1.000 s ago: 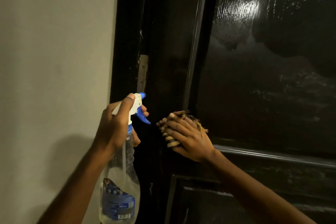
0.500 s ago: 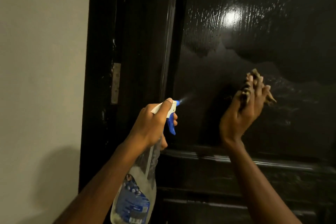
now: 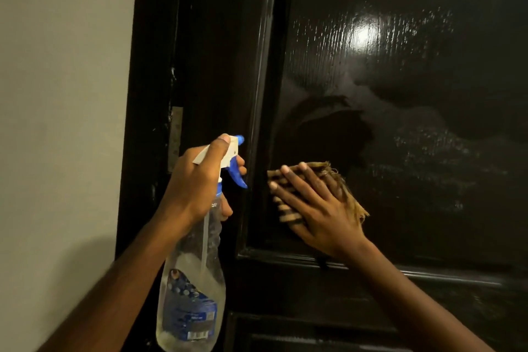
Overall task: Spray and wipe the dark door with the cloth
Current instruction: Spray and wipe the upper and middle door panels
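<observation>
While the left hand [image 3: 197, 183] is curled round the neck of the clear plastic spray bottle with a blue trigger [image 3: 194, 280], the right hand [image 3: 314, 208] lies flat, fingers straight, pressing the frayed tan striped cloth [image 3: 351, 203] against the lower left corner of the glossy dark door panel [image 3: 400, 137]. Soft and limp, the cloth is probably best driven by a spread palm, since the wet gloss looks slippery. The bottle looks mostly empty, so it is likely light and best held at its neck.
</observation>
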